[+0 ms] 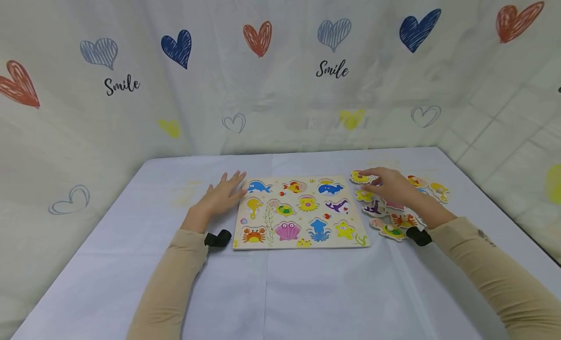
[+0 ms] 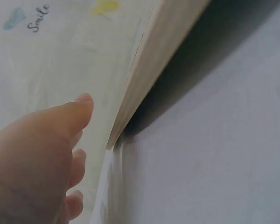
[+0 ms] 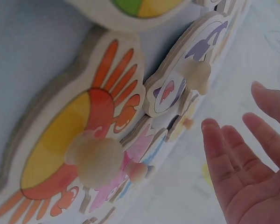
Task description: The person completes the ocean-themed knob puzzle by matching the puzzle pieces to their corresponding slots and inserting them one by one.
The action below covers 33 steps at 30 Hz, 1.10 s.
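A wooden puzzle board [image 1: 271,213] printed with sea animals lies on the table. My left hand [image 1: 222,196] is at its left edge with fingers extended; in the left wrist view, the thumb [image 2: 77,112] is apart from the board's side. Over the loose pieces, my right hand [image 1: 390,184] reaches with parted fingers, its index fingertip appearing above a yellow octopus piece [image 1: 356,178]. Whether they touch is unclear. The right wrist view shows that hand [image 3: 252,172] holding nothing, beyond a knobbed crab piece [image 3: 56,144] and a purple whale piece [image 3: 165,93].
Right of the board are a starfish piece [image 1: 364,196], a turtle piece [image 1: 390,230] and a seahorse piece [image 1: 439,191], among several others, some overlapping. A white cloth covers the table [image 1: 307,296]. Behind it hangs a heart-patterned curtain [image 1: 280,86].
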Tool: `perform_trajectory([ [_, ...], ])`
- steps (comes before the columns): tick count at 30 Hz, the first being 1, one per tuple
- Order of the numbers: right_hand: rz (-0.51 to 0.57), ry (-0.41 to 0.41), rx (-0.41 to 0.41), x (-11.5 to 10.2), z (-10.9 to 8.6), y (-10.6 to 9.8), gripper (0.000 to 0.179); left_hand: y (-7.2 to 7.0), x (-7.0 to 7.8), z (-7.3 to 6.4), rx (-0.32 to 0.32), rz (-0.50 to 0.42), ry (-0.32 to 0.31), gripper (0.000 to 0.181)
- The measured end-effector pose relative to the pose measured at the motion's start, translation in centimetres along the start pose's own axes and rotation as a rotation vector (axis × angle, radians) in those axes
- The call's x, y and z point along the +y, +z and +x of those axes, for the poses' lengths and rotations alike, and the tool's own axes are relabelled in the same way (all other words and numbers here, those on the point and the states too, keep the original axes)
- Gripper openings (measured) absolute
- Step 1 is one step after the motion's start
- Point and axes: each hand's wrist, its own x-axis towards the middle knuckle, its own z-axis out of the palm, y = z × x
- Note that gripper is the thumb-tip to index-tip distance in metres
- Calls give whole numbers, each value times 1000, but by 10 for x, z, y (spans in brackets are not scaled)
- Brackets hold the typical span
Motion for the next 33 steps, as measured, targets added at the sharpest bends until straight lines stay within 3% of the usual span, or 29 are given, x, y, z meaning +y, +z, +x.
perform_trajectory([
  [3,5,-9,-7,4,3,-2,48,3,-1,-1,-20,4,-10,67],
  [9,-8,18,-152,9,6,-1,50,8,-4,-5,-63,-8,-43,69],
  [12,-11,42,-182,11,7,1,49,11,-5,-6,-63,-1,-42,70],
  [23,-21,52,-150,9,10,-1,26,13,-4,-5,-68,41,-9,68],
  [33,-54,67,-143,1,12,0,19,11,-4,-6,-63,48,-18,68],
])
